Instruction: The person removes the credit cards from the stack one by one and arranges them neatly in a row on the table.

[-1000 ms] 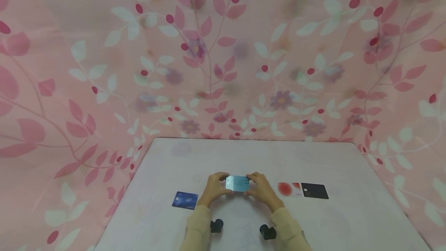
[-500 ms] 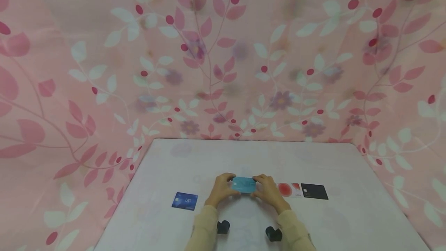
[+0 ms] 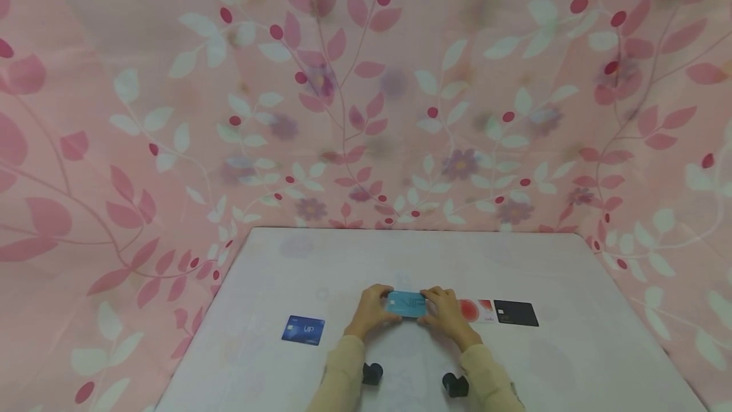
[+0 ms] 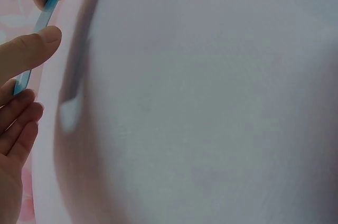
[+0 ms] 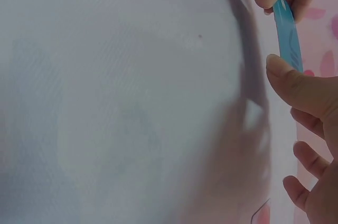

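Note:
A light blue card [image 3: 407, 304] with dark lettering and a pale chip square is held up by both hands over the white table. My left hand [image 3: 370, 311] pinches its left end between thumb and fingers. At the other end, my right hand [image 3: 447, 315] grips it the same way. Seen almost edge-on, the card [image 4: 45, 15] looks slightly bowed in the left wrist view. In the right wrist view the card [image 5: 288, 39] spans the two thumbs, and a shadow falls on the table beside it.
A blue VIP card [image 3: 304, 330] lies left of the hands. To the right, a white card with a red circle [image 3: 469, 311] lies beside a black card [image 3: 516, 313]. Black wrist mounts [image 3: 373, 374] sit at the sleeves. Pink floral cloth [image 3: 366, 113] surrounds the white table [image 3: 320, 253].
Both hands have shifted right with the light blue card, drawing closer to the red-circle card. The glare on the card's left part has gone, and its dark lettering shows more clearly.

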Tool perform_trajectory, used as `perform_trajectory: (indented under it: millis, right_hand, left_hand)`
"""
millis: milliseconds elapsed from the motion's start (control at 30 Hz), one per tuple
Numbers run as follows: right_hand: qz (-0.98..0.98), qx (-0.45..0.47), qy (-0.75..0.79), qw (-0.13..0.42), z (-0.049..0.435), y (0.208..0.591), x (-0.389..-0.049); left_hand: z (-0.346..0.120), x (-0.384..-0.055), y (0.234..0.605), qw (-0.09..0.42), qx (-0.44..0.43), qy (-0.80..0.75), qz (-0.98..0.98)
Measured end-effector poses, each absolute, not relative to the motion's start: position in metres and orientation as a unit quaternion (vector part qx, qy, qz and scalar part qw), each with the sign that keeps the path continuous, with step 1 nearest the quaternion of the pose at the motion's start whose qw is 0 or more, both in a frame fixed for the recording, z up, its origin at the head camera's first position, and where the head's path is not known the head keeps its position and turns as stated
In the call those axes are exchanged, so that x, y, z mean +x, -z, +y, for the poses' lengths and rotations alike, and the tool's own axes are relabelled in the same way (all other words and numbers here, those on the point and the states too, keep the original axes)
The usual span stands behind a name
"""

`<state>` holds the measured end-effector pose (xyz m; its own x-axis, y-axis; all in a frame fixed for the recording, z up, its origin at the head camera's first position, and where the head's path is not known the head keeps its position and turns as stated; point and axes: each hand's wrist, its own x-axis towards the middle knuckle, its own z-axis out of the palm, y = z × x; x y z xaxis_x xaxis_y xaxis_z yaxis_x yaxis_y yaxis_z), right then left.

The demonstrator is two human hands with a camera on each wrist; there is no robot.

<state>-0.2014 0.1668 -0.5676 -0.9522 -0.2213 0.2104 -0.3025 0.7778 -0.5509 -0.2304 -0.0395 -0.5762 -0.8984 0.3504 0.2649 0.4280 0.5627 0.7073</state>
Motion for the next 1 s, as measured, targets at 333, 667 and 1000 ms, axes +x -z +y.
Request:
perform_trajectory:
  millis: [333,667,1000]
  right_hand:
    - [-0.958,0.100,-0.269,0.022,0.171,0.575,-0.201]
    - [-0.962,0.096,-0.253,0.045,0.178,0.583,-0.202]
    - [-0.959,0.092,-0.266,0.032,0.181,0.582,-0.202]
  left_hand:
    - [-0.031,-0.232,0.582,0.020,-0.213,0.384,-0.898]
    - [-0.023,-0.233,0.585,0.021,-0.207,0.355,-0.911]
    - [-0.021,-0.237,0.587,0.009,-0.203,0.344,-0.917]
